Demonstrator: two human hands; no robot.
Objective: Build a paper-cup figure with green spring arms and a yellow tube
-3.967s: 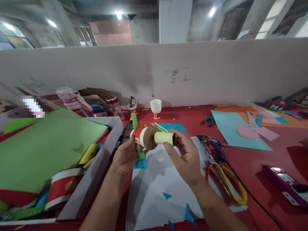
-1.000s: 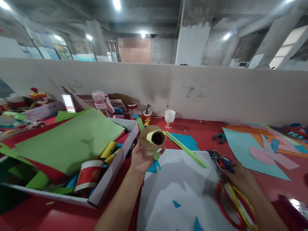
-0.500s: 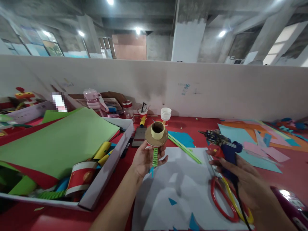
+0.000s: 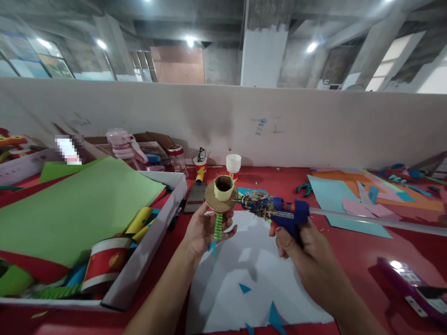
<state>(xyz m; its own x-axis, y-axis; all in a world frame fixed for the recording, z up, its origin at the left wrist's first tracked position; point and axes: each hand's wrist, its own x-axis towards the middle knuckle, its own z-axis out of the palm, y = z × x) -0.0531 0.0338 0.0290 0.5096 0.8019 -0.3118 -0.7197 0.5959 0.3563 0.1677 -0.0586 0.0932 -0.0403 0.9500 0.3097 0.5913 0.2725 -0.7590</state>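
Observation:
My left hand [image 4: 208, 229] is closed around a paper craft piece, a brown cardboard disc [image 4: 210, 199] with a short yellow-rimmed cardboard tube [image 4: 224, 190] standing on top. Below the disc hangs a folded green paper spring [image 4: 218, 227] with a blue paper end [image 4: 213, 247]. In my right hand [image 4: 302, 249] is a blue hot glue gun [image 4: 279, 211], its front crusted with brown residue and a clear glue stick [image 4: 349, 217] sticking out behind. The nozzle points left, at the disc's right edge near the tube's base; I cannot tell whether it touches.
White paper [image 4: 237, 270] with blue scraps lies under my hands. At left stands a box [image 4: 153, 246] with green sheets and a red paper cup [image 4: 106, 263]. Stacked cups [image 4: 233, 163] stand at the back. Coloured paper [image 4: 349, 204] and a purple device [image 4: 412, 288] lie right.
The glue gun in my right hand has swung up and left to the cardboard disc. Red-and-yellow scissors seen beside that hand no longer show. The view has shifted slightly right.

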